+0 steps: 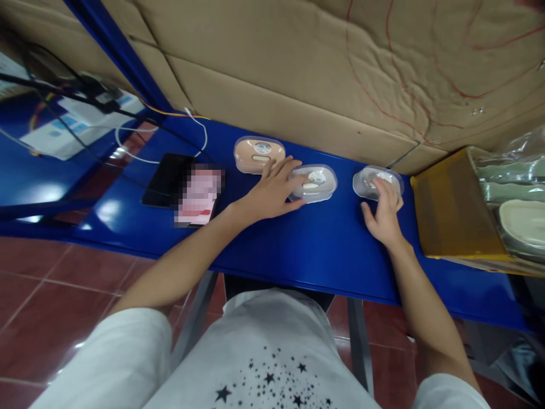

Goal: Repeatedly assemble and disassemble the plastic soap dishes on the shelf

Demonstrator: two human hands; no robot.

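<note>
Three clear-lidded oval plastic containers with round stickers lie along the back of the blue table. My left hand [275,190], its fingers spread, reaches over the left end of the whitish middle container [323,184]. Its upper fingertips come close to the peach container [244,156] at the left. On the right, my right hand [384,213] has its fingers resting on top of the third, whitish container [361,180]. That hand's thumb stands apart, to the left and below the container. The fingers partly cover the sticker there.
A phone with a blurred screen [199,196] lies beside a black flat object [164,179] at left, near a white cable [206,133]. A cardboard box [445,204] with wrapped pale green dishes stands at right. A cardboard wall [264,79] rises behind the table [323,244].
</note>
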